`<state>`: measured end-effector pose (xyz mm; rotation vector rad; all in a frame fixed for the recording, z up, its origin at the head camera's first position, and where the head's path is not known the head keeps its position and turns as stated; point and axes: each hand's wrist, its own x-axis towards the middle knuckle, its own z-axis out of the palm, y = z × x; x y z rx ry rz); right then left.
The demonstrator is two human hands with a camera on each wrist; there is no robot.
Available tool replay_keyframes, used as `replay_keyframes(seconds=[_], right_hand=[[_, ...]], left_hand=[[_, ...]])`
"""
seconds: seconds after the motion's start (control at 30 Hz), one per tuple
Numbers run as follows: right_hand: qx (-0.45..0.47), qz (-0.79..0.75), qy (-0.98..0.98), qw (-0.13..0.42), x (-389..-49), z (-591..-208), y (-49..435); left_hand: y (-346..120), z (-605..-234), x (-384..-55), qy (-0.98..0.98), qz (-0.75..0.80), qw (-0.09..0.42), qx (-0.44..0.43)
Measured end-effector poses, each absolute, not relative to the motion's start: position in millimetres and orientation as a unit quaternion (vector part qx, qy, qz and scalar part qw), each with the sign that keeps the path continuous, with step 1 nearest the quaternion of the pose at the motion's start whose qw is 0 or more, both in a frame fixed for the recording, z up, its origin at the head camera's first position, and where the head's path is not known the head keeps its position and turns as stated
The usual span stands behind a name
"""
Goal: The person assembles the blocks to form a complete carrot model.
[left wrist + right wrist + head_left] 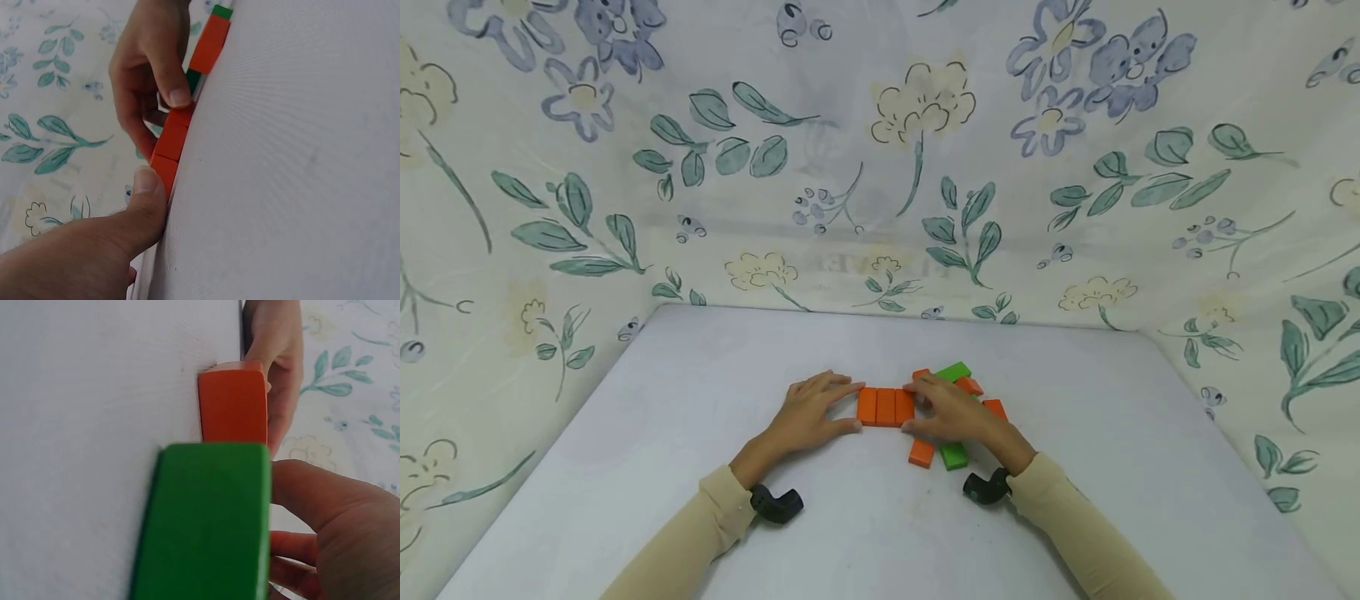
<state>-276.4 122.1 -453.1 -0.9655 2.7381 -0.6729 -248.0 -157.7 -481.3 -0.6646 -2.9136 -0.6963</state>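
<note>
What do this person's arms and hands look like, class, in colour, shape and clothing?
The left hand and right hand are bare, without gloves. Plain beige long sleeves cover both forearms: the left sleeve creases near its cuff, and the right sleeve matches in colour. A dark, curved device shows at the left wrist and another at the right.

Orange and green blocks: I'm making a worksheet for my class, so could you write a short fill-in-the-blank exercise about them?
1. Between the left hand and the right hand is a row of ____ orange blocks.
2. In the head view, the row's blocks meet along their ____ sides, not their short ends.
3. The loose blocks on the table are orange and ____.
4. Those loose blocks lie around the ____ hand.

Missing words: three; long; green; right.
</note>
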Motion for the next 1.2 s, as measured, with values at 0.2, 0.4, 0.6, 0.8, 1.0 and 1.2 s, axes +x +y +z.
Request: replay_keyframes(seconds=[0.2,0.4,0.6,0.8,1.0,1.2], right_hand=[[-0.311,-0.24,0.914,0.098,-276.2,-451.5,123.6],[-0.311,-0.239,0.914,0.103,-277.2,-449.8,124.1],[-0.324,-0.244,0.907,0.112,-277.7,-448.0,123.9],[-0.318,-0.246,0.907,0.126,-276.4,-446.3,124.7],[-0.314,-0.248,0.907,0.132,-275.7,-447.1,124.9],[-0.309,-0.256,0.907,0.132,-275.3,-447.8,124.0]], left_hand=[[-156.4,-481.2,-248.6,-0.948,-0.234,0.03,-0.214],[-154.7,-479.7,-249.9,-0.948,-0.246,0.023,-0.202],[-159.1,-478.6,-254.0,-0.946,-0.261,0.001,-0.194],[-164.2,-477.3,-256.2,-0.934,-0.297,-0.008,-0.199],[-162.8,-481.0,-254.5,-0.936,-0.29,-0.001,-0.2],[-162.3,-481.1,-253.6,-0.937,-0.287,0.007,-0.201]])
